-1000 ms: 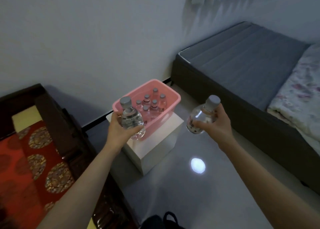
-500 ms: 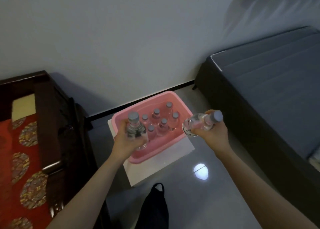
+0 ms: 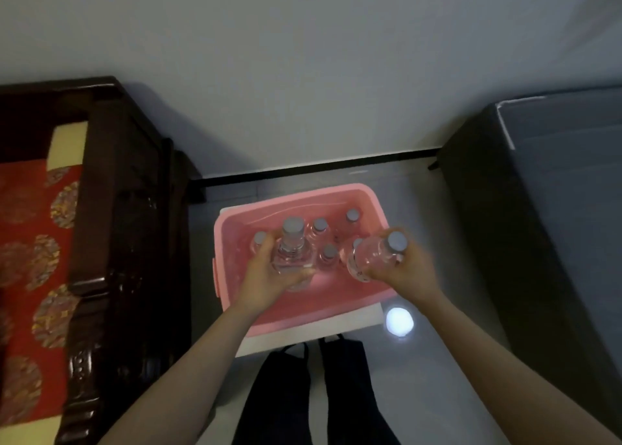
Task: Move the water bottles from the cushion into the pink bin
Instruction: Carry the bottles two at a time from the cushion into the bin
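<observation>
The pink bin stands on a white box by the wall, with several clear grey-capped water bottles upright inside. My left hand grips a clear water bottle upright over the bin's front left part. My right hand holds a second bottle, tilted with its cap up to the right, over the bin's front right. The red patterned cushion lies at the far left on a dark wooden seat; no bottles show on its visible part.
The dark wooden seat frame stands just left of the bin. A dark grey bed fills the right side. The white box sits on glossy grey floor with a light glare. My dark trouser legs show below.
I have stepped closer and look more steeply down. Both hands carried their bottles forward from in front of the bin to over its inside; the right bottle tilted.
</observation>
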Demonstrator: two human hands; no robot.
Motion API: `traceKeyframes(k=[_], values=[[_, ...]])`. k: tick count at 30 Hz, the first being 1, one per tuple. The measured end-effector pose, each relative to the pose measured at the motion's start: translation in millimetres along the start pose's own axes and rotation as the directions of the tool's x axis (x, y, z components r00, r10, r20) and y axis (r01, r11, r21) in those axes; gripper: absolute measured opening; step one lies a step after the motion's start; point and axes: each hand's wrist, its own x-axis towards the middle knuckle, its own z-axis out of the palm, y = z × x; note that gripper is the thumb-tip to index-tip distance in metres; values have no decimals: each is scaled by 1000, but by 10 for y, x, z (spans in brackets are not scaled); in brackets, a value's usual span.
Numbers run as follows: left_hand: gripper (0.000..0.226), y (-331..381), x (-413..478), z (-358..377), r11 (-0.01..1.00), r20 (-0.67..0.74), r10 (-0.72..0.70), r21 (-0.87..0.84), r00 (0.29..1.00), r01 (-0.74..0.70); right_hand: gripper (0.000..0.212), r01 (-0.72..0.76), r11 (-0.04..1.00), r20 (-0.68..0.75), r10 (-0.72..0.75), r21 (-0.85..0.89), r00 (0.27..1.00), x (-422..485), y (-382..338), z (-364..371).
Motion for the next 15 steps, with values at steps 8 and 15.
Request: traceKeyframes(k=[8, 15], values=[[64, -116, 46, 375, 960, -121, -52, 267, 991, 83, 49, 144, 929, 316, -31, -340, 948, 482, 443, 236], [59, -296, 145, 600, 921, -84, -152, 350, 985, 172, 36, 264, 802, 514, 61, -535, 855, 730, 626, 410]])
